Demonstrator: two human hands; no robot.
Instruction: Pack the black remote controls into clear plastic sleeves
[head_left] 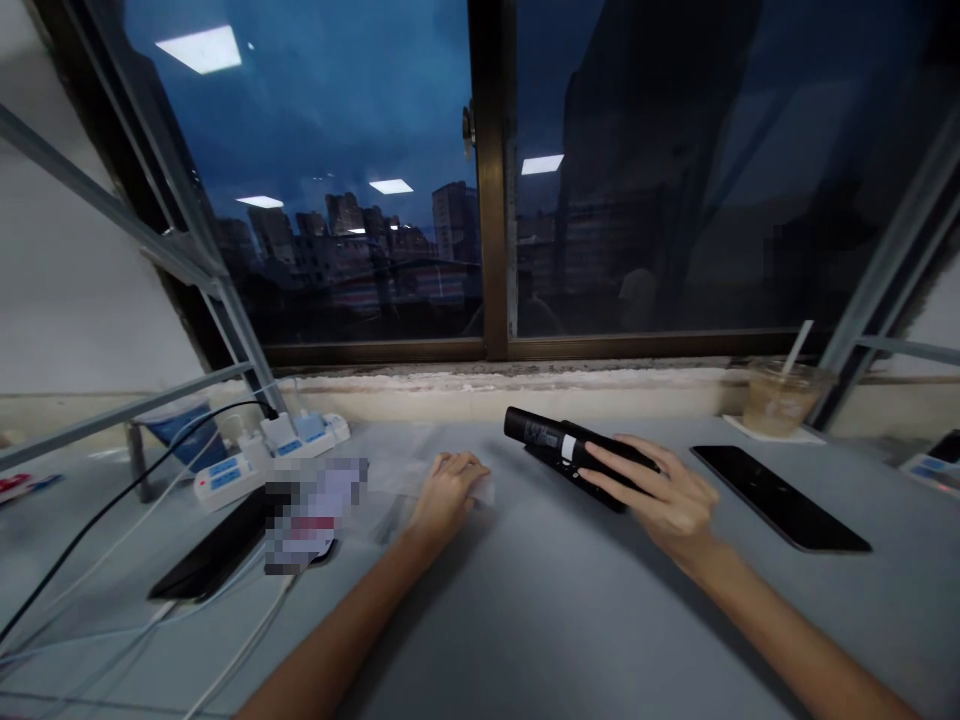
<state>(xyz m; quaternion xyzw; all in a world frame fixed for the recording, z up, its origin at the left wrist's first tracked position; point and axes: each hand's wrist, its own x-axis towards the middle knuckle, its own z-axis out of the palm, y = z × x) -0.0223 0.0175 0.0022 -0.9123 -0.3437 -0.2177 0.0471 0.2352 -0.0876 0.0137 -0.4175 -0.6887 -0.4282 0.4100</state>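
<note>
My left hand point(444, 492) is closed over the edge of a thin clear plastic bag point(386, 490) on the grey table. Its fingertips are curled and partly hidden. To the right, my right hand point(667, 490) holds a black folded device point(536, 430) with a rounded end and a white band, possibly a phone gimbal. The fingers lie across its top, covering its right part. The device is tilted, and its lower edge is at or just above the tabletop. A dark phone-like slab point(780, 500) lies to the right of my right hand.
At left are a black phone point(221, 545), another phone with a lit screen point(315, 515), cables and white power strips point(225, 478). A blue cup point(187, 435) stands behind them. An iced drink point(780, 400) with a straw stands back right, below the window point(491, 200).
</note>
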